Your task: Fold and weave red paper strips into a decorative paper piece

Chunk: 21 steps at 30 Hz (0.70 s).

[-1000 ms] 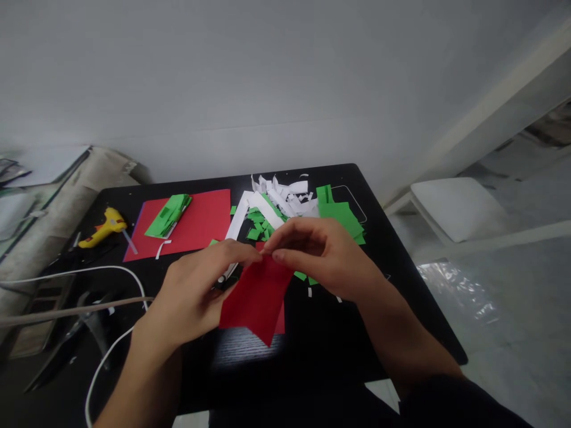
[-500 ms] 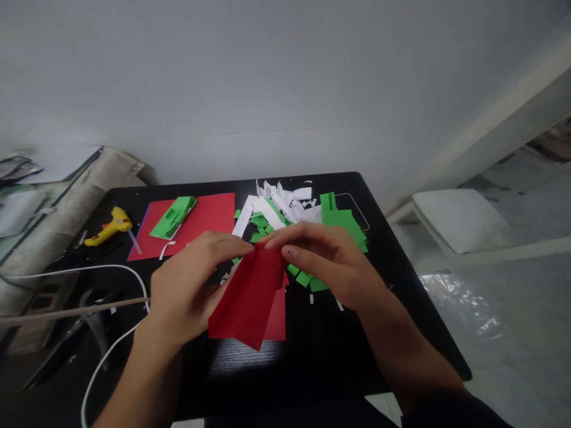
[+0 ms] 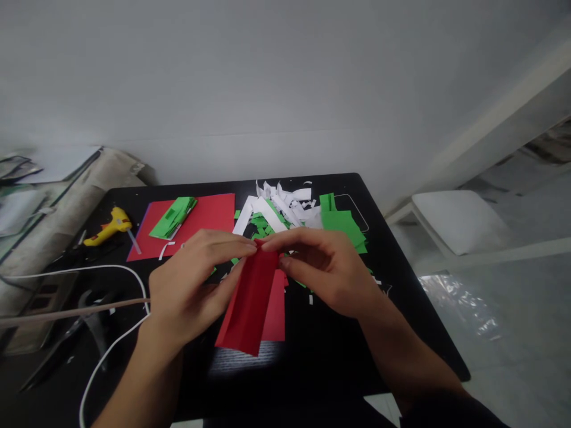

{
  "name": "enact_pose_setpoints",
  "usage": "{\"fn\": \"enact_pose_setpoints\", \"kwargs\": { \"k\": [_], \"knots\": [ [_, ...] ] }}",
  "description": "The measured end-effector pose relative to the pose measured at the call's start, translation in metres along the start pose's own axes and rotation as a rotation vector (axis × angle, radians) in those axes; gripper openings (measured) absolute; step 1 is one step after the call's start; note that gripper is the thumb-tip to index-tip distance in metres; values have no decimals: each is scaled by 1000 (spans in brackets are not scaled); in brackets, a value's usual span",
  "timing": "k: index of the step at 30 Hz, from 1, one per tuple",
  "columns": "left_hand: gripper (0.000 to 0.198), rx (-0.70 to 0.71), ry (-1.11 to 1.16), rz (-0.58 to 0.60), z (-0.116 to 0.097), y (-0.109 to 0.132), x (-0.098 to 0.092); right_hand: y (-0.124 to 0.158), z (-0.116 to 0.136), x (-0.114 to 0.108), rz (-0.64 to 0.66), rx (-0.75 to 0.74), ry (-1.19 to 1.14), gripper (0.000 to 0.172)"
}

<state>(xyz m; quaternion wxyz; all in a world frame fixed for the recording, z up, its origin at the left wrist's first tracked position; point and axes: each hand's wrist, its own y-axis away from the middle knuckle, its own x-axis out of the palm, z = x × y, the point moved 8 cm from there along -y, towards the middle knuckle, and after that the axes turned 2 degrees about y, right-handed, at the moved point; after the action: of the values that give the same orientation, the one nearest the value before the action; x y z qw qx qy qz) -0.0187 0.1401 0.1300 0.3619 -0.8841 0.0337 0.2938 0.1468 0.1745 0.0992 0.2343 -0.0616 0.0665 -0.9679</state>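
Observation:
A folded piece of red paper (image 3: 250, 303) hangs between my two hands, its lower end toward me and its creases running lengthwise. My left hand (image 3: 191, 276) pinches its top left edge, fingers laid along the far side and thumb beneath. From the other side, my right hand (image 3: 328, 264) grips the top right edge between thumb and fingers. Under the held piece, another red sheet (image 3: 275, 315) lies flat on the black table (image 3: 330, 356). Behind my hands is a pile of white paper scraps (image 3: 289, 202) mixed with green scraps (image 3: 261, 223).
A yellow glue gun (image 3: 109, 227) lies at the left by a large red sheet (image 3: 209, 214) with a folded green bundle (image 3: 173, 217) on it. Green paper (image 3: 343, 229) sits at the right. White cable (image 3: 111, 348) loops at the left near scissors (image 3: 57, 351). A white stool (image 3: 459, 220) stands right.
The red paper has narrowed and its lower end has turned more upright between my hands. My right fingers have curled in closer to its top edge.

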Motion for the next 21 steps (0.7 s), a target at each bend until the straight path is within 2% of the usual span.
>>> {"fn": "enact_pose_setpoints", "kwargs": {
  "k": [5, 8, 12, 17, 21],
  "knots": [
    [33, 144, 1, -57, -8, -2, 0, 1, -1, 0, -25, -1, -2, 22],
    [32, 165, 22, -81, -9, -3, 0, 1, 0, 0, -32, -10, -9, 23],
    [33, 153, 21, -46, -7, -2, 1, 2, 1, 1, -33, -28, -6, 25],
    [34, 214, -25, 26, -11, 0, 1, 3, 6, -1, -42, -58, 47, 24],
    [26, 183, -68, 48, -10, -2, 0, 2, 8, -2, -77, -63, 61, 15]
  ]
}}
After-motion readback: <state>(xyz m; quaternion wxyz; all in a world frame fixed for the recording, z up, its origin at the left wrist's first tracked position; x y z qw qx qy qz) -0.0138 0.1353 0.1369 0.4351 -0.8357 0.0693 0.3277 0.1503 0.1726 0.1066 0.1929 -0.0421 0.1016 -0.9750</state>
